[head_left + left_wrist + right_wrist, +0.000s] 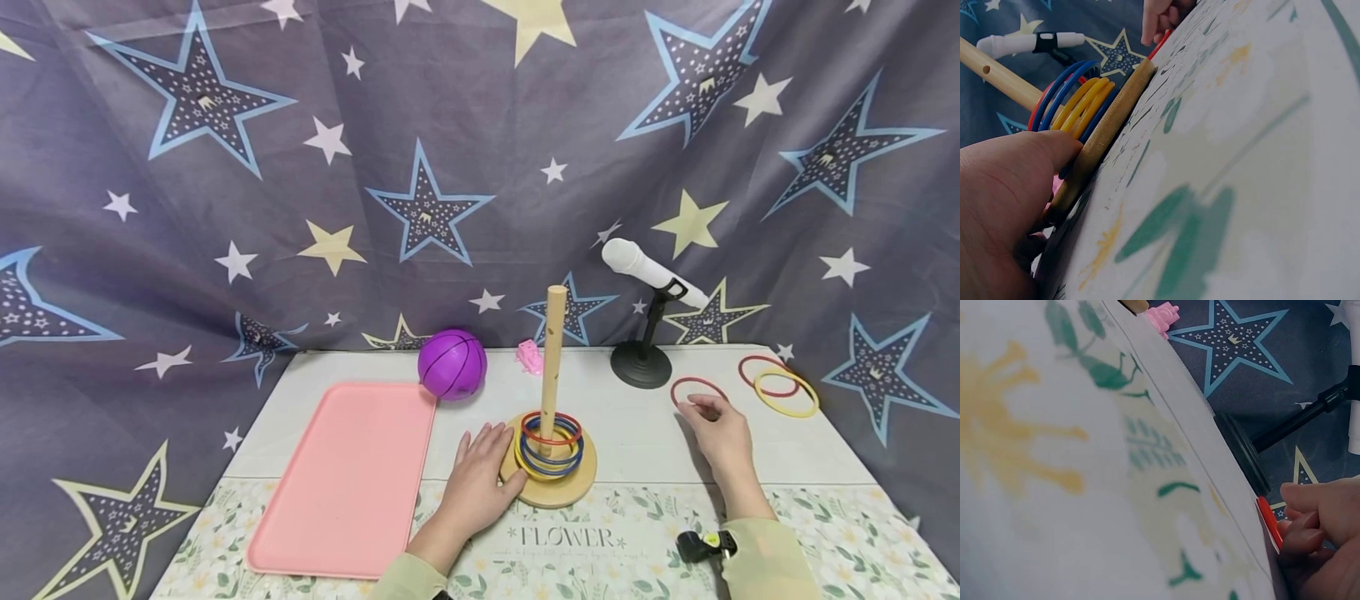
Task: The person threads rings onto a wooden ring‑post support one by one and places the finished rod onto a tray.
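My left hand (480,483) rests at the left side of a ring-toss stand's round wooden base (553,497), its thumb lying over the rim and its fingers stretched along the edge. Around the upright peg (553,358) sits a stack of red, blue and yellow rings (1088,103). Farther right, my right hand (717,433) pinches a red ring (698,379) close over the table. Its bent fingers (1300,534) are right at the ring, which they partly hide in the right wrist view.
Beyond the right hand, another red ring (742,367) and a yellow ring (814,404) overlap. A white microphone (645,268) on a black stand (641,367) is at the back. Left are a pink tray (345,475) and purple ball (452,364); a small pink toy (529,357) lies behind the peg.
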`<action>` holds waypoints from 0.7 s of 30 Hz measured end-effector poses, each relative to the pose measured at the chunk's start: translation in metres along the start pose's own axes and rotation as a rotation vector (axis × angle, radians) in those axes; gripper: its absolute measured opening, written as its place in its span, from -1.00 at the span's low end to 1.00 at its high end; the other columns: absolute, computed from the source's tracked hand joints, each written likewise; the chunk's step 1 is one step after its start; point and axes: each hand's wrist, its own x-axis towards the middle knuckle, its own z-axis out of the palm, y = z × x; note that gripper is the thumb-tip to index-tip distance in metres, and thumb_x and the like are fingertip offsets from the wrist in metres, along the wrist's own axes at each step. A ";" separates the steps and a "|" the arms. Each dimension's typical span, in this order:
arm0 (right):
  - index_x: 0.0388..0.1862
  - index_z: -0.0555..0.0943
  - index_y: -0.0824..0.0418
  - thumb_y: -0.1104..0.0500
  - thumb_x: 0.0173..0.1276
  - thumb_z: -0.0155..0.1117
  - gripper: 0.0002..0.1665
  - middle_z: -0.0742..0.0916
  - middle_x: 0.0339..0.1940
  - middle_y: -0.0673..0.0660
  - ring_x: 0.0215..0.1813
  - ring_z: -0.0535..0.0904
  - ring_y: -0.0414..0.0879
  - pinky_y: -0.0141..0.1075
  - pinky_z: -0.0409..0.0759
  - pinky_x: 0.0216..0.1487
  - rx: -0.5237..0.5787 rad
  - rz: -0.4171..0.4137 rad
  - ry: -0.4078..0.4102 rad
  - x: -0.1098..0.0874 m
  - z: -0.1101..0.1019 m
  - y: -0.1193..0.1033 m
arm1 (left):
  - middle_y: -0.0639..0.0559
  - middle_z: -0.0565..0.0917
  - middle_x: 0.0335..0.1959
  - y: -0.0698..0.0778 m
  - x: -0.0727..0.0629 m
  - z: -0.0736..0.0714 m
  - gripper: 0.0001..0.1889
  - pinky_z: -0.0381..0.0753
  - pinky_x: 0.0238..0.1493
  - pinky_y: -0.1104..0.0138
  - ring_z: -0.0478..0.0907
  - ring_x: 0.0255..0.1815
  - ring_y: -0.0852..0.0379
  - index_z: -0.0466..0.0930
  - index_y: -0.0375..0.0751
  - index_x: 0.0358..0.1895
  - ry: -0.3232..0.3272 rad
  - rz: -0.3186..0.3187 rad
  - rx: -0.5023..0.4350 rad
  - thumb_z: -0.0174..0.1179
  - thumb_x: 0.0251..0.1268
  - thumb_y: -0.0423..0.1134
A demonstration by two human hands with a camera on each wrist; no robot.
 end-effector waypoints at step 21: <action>0.27 0.73 0.35 0.15 0.55 0.41 -0.57 0.73 -0.07 0.21 -0.33 0.59 -0.07 -0.34 0.62 -0.53 -0.076 0.004 -0.026 0.001 0.003 0.001 | -0.31 0.43 0.64 0.001 -0.002 -0.003 -0.25 -0.04 0.73 -0.31 0.27 0.71 -0.32 0.45 -0.38 0.60 0.011 0.008 -0.010 0.31 0.49 -0.02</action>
